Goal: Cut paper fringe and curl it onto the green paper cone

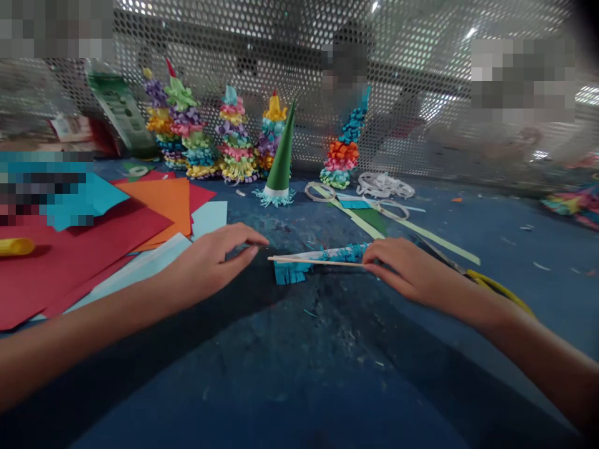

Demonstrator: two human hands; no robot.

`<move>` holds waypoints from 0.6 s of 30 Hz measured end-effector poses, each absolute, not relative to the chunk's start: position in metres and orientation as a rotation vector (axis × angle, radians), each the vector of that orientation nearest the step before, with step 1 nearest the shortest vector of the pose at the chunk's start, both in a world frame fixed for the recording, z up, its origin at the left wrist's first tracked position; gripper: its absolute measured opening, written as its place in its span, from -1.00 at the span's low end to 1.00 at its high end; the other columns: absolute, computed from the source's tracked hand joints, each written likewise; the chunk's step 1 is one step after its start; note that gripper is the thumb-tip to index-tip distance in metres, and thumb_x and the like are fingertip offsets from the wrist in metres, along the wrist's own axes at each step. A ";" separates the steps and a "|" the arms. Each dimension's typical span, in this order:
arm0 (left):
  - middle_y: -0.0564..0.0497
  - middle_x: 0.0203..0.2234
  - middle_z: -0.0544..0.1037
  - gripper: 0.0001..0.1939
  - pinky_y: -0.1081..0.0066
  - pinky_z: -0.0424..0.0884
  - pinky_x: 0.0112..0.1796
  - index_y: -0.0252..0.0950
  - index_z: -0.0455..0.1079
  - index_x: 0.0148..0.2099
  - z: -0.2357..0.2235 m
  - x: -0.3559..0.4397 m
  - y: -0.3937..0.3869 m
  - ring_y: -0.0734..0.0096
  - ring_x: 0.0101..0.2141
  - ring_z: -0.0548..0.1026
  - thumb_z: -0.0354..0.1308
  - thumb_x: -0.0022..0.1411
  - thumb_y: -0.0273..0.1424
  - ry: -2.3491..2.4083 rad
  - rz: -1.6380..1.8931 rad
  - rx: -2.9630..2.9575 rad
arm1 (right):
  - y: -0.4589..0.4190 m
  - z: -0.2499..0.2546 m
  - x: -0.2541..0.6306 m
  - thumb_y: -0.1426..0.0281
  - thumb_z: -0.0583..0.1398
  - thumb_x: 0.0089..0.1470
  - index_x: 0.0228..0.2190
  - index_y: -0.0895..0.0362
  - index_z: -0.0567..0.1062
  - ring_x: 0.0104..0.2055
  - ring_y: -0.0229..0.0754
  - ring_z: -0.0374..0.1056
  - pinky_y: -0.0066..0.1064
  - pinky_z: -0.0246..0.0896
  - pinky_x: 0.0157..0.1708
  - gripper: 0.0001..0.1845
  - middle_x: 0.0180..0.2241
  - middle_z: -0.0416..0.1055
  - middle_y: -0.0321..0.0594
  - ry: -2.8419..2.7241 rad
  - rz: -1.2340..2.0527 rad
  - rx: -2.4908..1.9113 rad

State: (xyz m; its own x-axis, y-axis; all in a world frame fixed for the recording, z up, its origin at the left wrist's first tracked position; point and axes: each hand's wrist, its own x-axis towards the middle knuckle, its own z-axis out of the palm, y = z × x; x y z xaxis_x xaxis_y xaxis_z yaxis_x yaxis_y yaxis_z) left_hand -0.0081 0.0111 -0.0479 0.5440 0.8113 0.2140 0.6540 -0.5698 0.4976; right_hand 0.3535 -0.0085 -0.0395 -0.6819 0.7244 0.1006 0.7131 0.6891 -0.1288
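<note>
Wooden stick (322, 262), pinched in the right hand (400, 268), points to nine o'clock by blue fringed paper (291, 273); I can't tell whether the left hand (218, 259), near the stick's tip, pinches anything.

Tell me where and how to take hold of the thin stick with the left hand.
Probably best by its free left end, pinched between thumb and forefinger, coming from the left. The thin stick lies nearly level across the view, the right hand holds its other end, and its left tip juts just past the fringed blue paper, facing the left hand.
</note>
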 end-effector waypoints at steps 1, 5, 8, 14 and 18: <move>-0.04 -0.03 0.60 -0.68 0.22 0.45 0.03 -0.20 0.46 0.05 -0.046 -0.008 0.011 0.22 -0.02 0.54 -0.06 0.46 -0.25 1.213 0.621 2.443 | -0.007 -0.043 0.353 0.30 0.01 0.38 -0.27 0.10 0.51 -0.27 -0.04 0.43 -0.19 0.23 -0.25 -0.68 -0.29 0.54 -0.09 -2.765 0.106 -1.172; -0.09 -0.05 0.57 -0.70 0.14 0.38 0.02 -0.24 0.41 0.06 -0.050 -0.002 0.004 0.14 -0.01 0.49 -0.09 0.49 -0.30 1.096 0.605 2.691 | -0.003 -0.053 0.354 0.34 -0.01 0.39 -0.28 0.12 0.51 -0.27 -0.03 0.42 -0.19 0.19 -0.25 -0.67 -0.28 0.54 -0.10 -2.792 0.103 -1.152; -0.11 -0.07 0.55 -0.71 0.11 0.36 -0.04 -0.26 0.40 0.02 -0.060 0.007 -0.005 0.09 -0.05 0.49 -0.10 0.52 -0.27 1.051 0.508 2.879 | -0.003 -0.060 0.352 0.35 -0.01 0.40 -0.28 0.11 0.50 -0.28 -0.05 0.39 -0.20 0.15 -0.26 -0.68 -0.28 0.53 -0.11 -2.793 0.093 -1.160; -0.13 -0.13 0.52 -0.64 0.19 0.39 -0.09 -0.31 0.40 0.02 -0.072 0.018 -0.005 0.16 -0.15 0.48 -0.07 0.52 -0.16 0.983 0.272 2.959 | -0.002 -0.062 0.353 0.33 0.00 0.41 -0.25 0.08 0.48 -0.24 -0.05 0.38 -0.21 0.07 -0.24 -0.72 -0.25 0.52 -0.15 -2.781 0.069 -1.208; -0.10 -0.19 0.52 -0.68 0.24 0.38 -0.17 -0.28 0.44 -0.06 -0.072 0.020 -0.002 0.21 -0.22 0.47 -0.10 0.54 -0.26 0.934 0.226 3.066 | -0.010 -0.055 0.344 0.35 0.02 0.40 -0.29 0.10 0.48 -0.28 -0.05 0.35 -0.20 0.03 -0.26 -0.72 -0.29 0.48 -0.14 -2.791 -0.066 -1.250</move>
